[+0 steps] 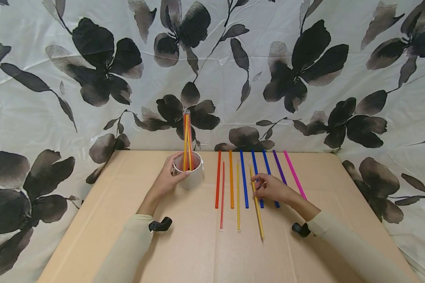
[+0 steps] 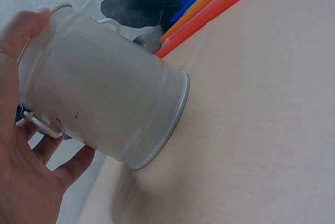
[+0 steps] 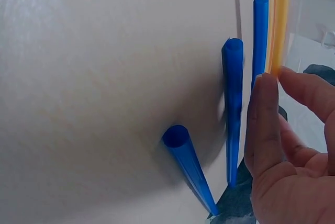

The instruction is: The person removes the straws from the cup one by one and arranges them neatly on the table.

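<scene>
My left hand [image 1: 165, 179] grips a small white metal bucket [image 1: 194, 181] by its rim, thumb at the near side. Several thin yellow and red straws [image 1: 187, 135] stand upright in it, and the bucket's inside bottom is hidden. Between thumb and fingertips, my right hand [image 1: 270, 187] pinches a thin yellow straw [image 1: 259, 220], slightly tilted above the row. Below that hand lie blue straws [image 1: 244, 181], whose hollow ends show in the right wrist view. In the left wrist view the bucket [image 2: 104, 82] appears tilted, with fingers around its upper part.
Left of the held straw lie a wide red straw [image 1: 217, 181], a thin red one [image 1: 222, 196], a wide orange one [image 1: 231, 181] and a thin yellow one [image 1: 238, 196]. Purple [image 1: 280, 167] and pink [image 1: 294, 175] straws lie right, on the tan table [image 1: 191, 243]. Floral cloth [image 1: 233, 78] hangs behind.
</scene>
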Available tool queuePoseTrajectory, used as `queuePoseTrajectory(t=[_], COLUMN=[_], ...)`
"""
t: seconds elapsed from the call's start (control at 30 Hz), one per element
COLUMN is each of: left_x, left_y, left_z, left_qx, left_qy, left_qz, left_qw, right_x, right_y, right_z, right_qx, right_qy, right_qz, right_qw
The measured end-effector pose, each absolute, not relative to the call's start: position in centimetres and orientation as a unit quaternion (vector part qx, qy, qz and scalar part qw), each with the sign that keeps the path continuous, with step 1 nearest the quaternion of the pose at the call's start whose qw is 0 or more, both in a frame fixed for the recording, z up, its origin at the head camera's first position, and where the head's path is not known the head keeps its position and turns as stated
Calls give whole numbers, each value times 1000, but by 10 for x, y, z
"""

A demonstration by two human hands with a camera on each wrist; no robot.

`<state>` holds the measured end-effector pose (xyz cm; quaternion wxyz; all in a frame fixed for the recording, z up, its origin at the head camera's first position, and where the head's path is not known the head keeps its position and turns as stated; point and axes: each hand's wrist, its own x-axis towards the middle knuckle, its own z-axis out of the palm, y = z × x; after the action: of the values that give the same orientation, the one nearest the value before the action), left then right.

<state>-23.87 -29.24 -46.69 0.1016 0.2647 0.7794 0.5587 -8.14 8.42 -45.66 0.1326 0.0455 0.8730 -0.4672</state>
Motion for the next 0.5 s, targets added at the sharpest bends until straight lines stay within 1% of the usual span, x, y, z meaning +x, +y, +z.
queuePoseTrajectory(t=[0.2,0.43,0.5], left_x=[-236,-221,-224], left_y=[-293,-292,-292], left_z=[-460,-435,-439], left_qx=[268,266,267], left_qy=[780,778,780], left_qz=[556,556,553], left_qw=[106,124,122], right_x=[-79,-81,-82], right_y=[82,80,80], right_z=[-453,-452,-452], right_qx=[41,43,38], right_qy=[878,886,888], right_qz=[-461,-445,-443], right_qw=[126,121,119])
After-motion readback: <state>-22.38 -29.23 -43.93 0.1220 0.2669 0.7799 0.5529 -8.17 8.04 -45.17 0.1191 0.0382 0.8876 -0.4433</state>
